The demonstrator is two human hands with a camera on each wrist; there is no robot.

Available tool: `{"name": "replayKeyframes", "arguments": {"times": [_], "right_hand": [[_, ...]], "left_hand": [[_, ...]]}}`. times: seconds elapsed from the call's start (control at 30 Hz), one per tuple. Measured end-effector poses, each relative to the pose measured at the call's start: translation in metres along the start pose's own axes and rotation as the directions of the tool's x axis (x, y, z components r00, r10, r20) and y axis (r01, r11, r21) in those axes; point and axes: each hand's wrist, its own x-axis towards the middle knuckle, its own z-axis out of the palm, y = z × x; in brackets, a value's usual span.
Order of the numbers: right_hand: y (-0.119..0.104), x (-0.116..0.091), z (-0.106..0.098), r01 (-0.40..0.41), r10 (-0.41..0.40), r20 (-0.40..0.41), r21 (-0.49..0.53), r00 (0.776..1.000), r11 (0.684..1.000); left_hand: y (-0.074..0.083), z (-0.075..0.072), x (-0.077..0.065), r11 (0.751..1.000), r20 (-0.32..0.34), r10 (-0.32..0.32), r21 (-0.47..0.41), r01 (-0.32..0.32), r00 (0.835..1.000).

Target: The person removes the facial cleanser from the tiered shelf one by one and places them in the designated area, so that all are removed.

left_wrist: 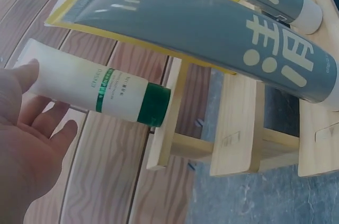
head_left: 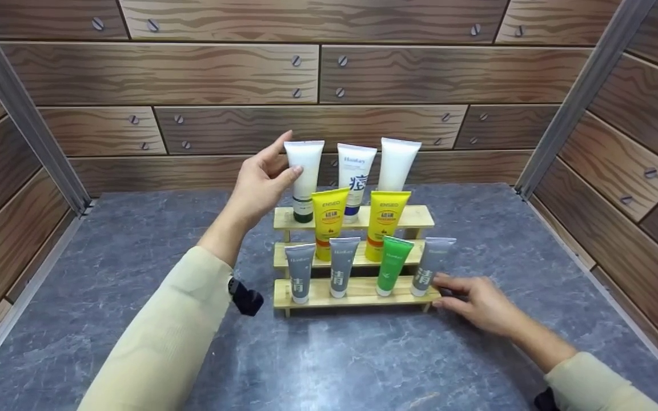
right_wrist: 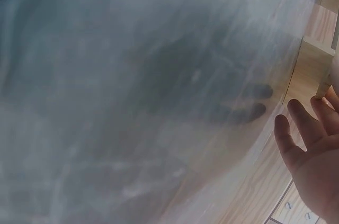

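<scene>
My left hand (head_left: 261, 184) holds a white tube (head_left: 305, 171) with a dark green cap near its top, thumb in front. The tube stands cap down at the left end of the top tier of a three-tier wooden display stand (head_left: 357, 299). In the left wrist view, the tube's green cap (left_wrist: 154, 105) meets the board. At the stand's lower right end, my right hand (head_left: 480, 302) pinches the bottom board between thumb and fingers, beside a grey tube (head_left: 433, 265). The right wrist view shows the spread other fingers (right_wrist: 302, 123); its thumb is hidden there.
Two more white tubes (head_left: 356, 171) share the top tier. Two yellow tubes (head_left: 329, 217) stand on the middle tier. Two grey tubes (head_left: 300, 273) and a green tube (head_left: 394, 265) line the bottom tier. Wood-patterned walls (head_left: 237, 74) surround the grey tabletop (head_left: 317, 365).
</scene>
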Motion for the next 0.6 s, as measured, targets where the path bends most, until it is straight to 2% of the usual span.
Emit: {"name": "replayKeyframes", "arguments": {"times": [0.17,0.33,0.6], "right_hand": [[0.000,0.000,0.000,-0.016,0.016,0.005,0.003,1.000,1.000],[0.000,0.000,0.001,-0.031,0.031,0.014,0.012,0.999,0.999],[0.000,-0.001,0.000,-0.026,0.026,0.009,0.002,1.000,1.000]], "left_hand": [[-0.001,0.003,0.001,1.000,-0.034,-0.015,0.003,0.016,0.999],[-0.001,0.003,0.001,1.000,-0.055,-0.005,0.007,0.005,0.998],[0.001,-0.011,-0.004,1.000,-0.134,0.012,0.004,-0.011,0.991]]}}
